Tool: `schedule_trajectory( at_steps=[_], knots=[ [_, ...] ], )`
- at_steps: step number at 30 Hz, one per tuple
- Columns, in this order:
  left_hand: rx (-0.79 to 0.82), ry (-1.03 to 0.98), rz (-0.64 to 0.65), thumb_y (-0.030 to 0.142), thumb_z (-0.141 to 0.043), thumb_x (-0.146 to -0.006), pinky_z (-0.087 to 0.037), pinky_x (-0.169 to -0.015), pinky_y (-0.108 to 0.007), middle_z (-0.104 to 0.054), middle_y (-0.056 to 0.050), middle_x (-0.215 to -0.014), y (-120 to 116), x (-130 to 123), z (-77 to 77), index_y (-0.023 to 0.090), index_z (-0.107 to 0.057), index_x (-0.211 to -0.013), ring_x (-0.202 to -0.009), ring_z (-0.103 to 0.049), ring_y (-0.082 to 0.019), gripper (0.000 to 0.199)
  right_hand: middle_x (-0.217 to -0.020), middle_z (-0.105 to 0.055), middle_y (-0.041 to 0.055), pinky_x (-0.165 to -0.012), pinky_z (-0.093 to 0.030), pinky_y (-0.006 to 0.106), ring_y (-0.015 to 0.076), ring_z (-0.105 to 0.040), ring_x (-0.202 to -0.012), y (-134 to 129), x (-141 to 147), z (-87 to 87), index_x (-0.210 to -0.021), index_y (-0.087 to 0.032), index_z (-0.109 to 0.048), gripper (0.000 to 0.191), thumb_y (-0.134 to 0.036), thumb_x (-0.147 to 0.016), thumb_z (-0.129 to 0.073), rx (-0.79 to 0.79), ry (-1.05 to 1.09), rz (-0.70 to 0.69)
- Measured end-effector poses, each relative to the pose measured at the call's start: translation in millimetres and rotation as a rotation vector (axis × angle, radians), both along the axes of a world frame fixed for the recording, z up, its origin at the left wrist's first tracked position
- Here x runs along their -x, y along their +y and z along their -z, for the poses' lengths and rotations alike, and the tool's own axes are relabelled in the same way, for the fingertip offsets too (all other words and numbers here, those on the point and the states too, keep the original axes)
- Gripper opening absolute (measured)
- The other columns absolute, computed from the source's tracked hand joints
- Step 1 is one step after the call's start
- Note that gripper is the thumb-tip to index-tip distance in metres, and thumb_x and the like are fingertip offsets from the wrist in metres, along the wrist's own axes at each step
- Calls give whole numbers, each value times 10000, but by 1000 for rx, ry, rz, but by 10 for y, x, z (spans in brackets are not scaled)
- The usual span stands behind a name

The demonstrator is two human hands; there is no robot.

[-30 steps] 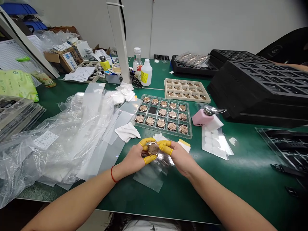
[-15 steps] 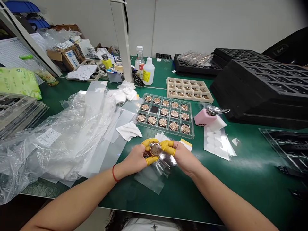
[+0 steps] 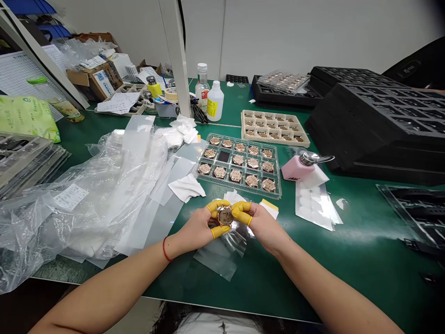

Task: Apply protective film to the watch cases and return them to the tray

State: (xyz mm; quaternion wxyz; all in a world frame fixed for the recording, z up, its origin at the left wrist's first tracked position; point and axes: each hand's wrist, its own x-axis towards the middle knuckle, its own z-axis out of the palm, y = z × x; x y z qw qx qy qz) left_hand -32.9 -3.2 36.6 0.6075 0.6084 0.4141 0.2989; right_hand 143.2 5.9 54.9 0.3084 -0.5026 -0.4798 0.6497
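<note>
A round gold-rimmed watch case (image 3: 225, 216) is between my two hands, its flat engraved face toward me. My left hand (image 3: 205, 222) grips its left side, with yellow covers on thumb and fingers. My right hand (image 3: 255, 218), also in yellow finger covers, pinches the case's right edge. Under the hands lies clear film (image 3: 219, 260) on the green table (image 3: 278, 287). Beyond them a clear tray (image 3: 227, 182) holds several similar cases; one compartment shows only its dark bottom.
Crumpled plastic bags (image 3: 104, 204) and a white tissue (image 3: 187, 188) lie left. A pink pump bottle (image 3: 297, 169) stands right, near stacked black trays (image 3: 368, 148). Behind are a beige tray (image 3: 274, 142), a white bottle (image 3: 215, 102) and a metal post (image 3: 174, 51).
The watch case has tilted slightly, so its engraving shows more clearly. Both hands keep their grip in nearly the same place, and the view has shifted a little.
</note>
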Motion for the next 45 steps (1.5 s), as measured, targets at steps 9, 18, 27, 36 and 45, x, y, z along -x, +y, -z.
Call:
schedule_trajectory(
  at_steps=[9,18,27,36,45],
  knots=[
    [95,-85,-17,219,-664,-730,-523,-818,-310,-625,-61,-1081,-10,-35,66,218,-448,-1212,-921,-639,-187,528,-929,-630,46,-771,-430,341,198,-560,-860,-14,-137,24,-863,-200,-599,178,-345,-772,-550,-253,-292,0],
    [222,-175,-3,256,-687,-726,-485,-911,-394,-600,-81,-1104,18,-162,311,226,-437,-1188,-980,-631,-208,526,-1024,-574,163,-745,-425,426,300,-542,-898,49,-1022,508,-1076,-138,-593,352,-312,-770,-573,-622,-1197,40],
    [147,-147,-17,265,-662,-749,-501,-866,-363,-597,-71,-1096,-13,-177,324,217,-439,-1184,-953,-625,-204,490,-905,-599,93,-745,-389,365,219,-482,-837,-234,-404,264,-957,-179,-578,191,-182,-877,-405,-957,-851,13],
    [86,-123,29,247,-592,-799,-498,-846,-334,-596,-67,-1082,-13,-141,284,218,-444,-1197,-963,-604,-198,425,-777,-594,75,-715,-337,352,214,-442,-771,-234,-49,355,-838,-190,-584,167,-135,-829,-427,-1083,-912,-62],
    [126,-247,27,233,-607,-796,-459,-942,-353,-577,-73,-1144,4,-166,292,215,-459,-1190,-1064,-572,-208,422,-769,-563,67,-705,-322,340,214,-434,-771,-35,-77,327,-810,-190,-578,184,-79,-721,-462,-941,-959,-93]
  ],
)
